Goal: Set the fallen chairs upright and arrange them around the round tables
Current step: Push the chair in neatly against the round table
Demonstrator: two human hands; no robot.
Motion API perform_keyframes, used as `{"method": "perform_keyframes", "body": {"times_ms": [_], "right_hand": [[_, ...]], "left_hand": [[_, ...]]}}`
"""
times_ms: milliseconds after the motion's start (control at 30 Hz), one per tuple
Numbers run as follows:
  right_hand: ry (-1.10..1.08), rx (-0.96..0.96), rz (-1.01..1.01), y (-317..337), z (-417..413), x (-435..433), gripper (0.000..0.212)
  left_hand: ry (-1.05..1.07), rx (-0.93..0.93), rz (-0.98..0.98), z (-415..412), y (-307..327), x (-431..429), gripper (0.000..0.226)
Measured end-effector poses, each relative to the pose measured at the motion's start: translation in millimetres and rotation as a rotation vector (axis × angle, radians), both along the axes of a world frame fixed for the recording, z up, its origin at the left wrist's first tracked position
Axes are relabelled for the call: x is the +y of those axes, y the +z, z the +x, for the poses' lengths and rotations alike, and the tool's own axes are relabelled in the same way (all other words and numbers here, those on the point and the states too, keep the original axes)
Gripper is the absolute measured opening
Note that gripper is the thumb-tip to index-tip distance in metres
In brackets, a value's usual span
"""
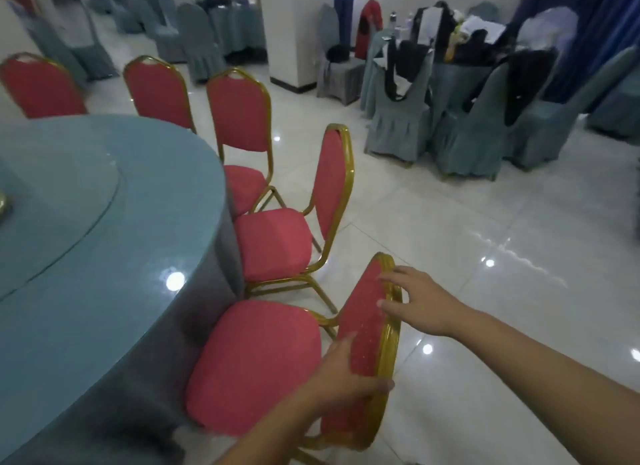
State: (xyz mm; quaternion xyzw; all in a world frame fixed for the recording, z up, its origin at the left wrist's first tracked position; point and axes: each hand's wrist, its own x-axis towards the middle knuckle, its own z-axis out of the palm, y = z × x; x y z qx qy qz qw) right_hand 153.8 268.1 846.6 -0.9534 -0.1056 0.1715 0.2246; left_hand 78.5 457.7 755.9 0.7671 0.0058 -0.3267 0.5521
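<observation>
head | left hand (pixel 341 378) grips near chair (pixel 252 364); right hand (pixel 415 305) touches | round table (pixel 86 222) beside

The round counter (pixel 104 222) runs off the left and bottom edges. It hides the seat and legs of the farthest red chair (pixel 40 85) and of its neighbour (pixel 157 90). A gold thing (pixel 2 205) on the counter is cut by the left edge, too little of it showing to tell what it is. The nearest chair (pixel 252 364) loses its legs to the bottom edge and the left forearm. The left hand (pixel 343 371) covers part of its backrest, most fingers out of sight. On the far table (pixel 460 73) a dark heap is too blurred to sort out.
</observation>
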Motion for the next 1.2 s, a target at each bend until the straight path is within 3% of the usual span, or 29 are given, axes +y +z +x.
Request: {"method": "perform_keyframes", "body": {"times_ms": [133,200,333,467,600,633,733,800,1000,1200], "right_hand": [[0.303,0.028,-0.173,-25.6,73.4,-4.5,0.055],[0.415,0.078,-0.214,-42.7,98.5,-11.6,0.049],[0.518,0.072,-0.133,-73.9,113.5,-24.8,0.043],[0.634,0.131,-0.015,-81.5,124.8,-36.1,0.081],[0.885,0.068,-0.195,-88.2,139.8,-53.0,0.102],[0.9,0.031,-0.209,-90.7,135.6,-54.7,0.099],[0.932,0.1,-0.066,-96.9,99.5,-49.9,0.043],[0.992,0.143,-0.015,-105.7,58.7,-44.6,0.026],[1.054,0.153,0.002,-108.6,-44.4,-5.7,0.031],[1.071,0.125,-0.04,-107.1,-106.8,78.3,0.014]], "left_hand": [[0.027,0.101,0.034,-13.2,-12.8,-24.0,0.126],[0.146,0.083,0.083,-20.7,-14.1,-40.4,0.124],[0.417,-0.005,0.265,-38.5,-11.4,-73.2,0.092],[0.502,0.009,0.344,-40.6,-6.8,-83.8,0.077],[0.507,0.049,0.428,-62.0,-2.5,-82.5,0.061],[0.498,0.041,0.448,-74.2,-3.0,-80.0,0.06],[0.463,0.044,0.507,-127.4,-4.4,-65.9,0.071],[0.452,0.054,0.57,-169.1,-3.9,-51.7,0.08],[0.455,0.146,0.655,-268.2,-2.7,-2.1,0.075],[0.604,0.135,0.689,-336.7,-5.7,59.7,0.071]]}}
